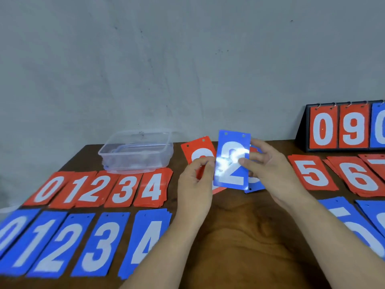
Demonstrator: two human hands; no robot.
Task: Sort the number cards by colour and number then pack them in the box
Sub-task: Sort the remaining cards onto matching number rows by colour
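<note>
Blue 2 card (232,163) upright, long axis 12–6, pinched in R hand (268,170). L hand (195,184) clamped on red card (198,150), just beside at 9. Blue 2 pile (56,245) on surface (239,236) at 8, well apart, nearer L hand. Box (135,157) at 10.

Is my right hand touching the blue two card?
Touching. The head view shows the right hand with its thumb on the blue 2 card, fingers behind it; the left hand pinches a red card.
</note>
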